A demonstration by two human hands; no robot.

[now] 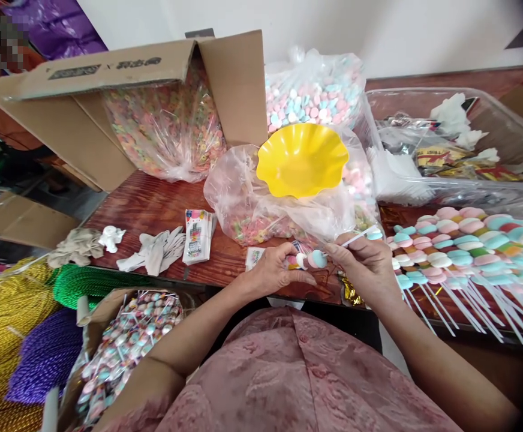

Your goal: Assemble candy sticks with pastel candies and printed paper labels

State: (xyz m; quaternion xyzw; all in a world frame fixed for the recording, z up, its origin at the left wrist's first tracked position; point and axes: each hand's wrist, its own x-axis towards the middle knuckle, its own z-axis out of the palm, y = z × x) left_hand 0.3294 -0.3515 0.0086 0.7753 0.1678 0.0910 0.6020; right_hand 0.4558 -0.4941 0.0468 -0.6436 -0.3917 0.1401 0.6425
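Observation:
My left hand point(276, 270) is closed around pastel marshmallow pieces point(312, 260), pink, white and blue, at the near edge of the brown table point(153, 204). My right hand point(364, 264) pinches a thin white stick point(361, 236) that runs up to the right, with a blue piece at its tip, and meets the marshmallows. Just beyond my hands lies a clear bag of candy point(261, 210) with a yellow wavy-edged bowl point(301, 159) resting on it.
Finished marshmallow sticks point(459, 246) lie in rows at the right. A cardboard box point(122, 102) with bagged candy, a marshmallow bag point(310, 96) and a clear tray point(468, 144) stand behind. Small packets point(197, 235), white gloves point(153, 252), a box of wrapped lollipops point(122, 348) and cord bundles point(14, 336) are at the left.

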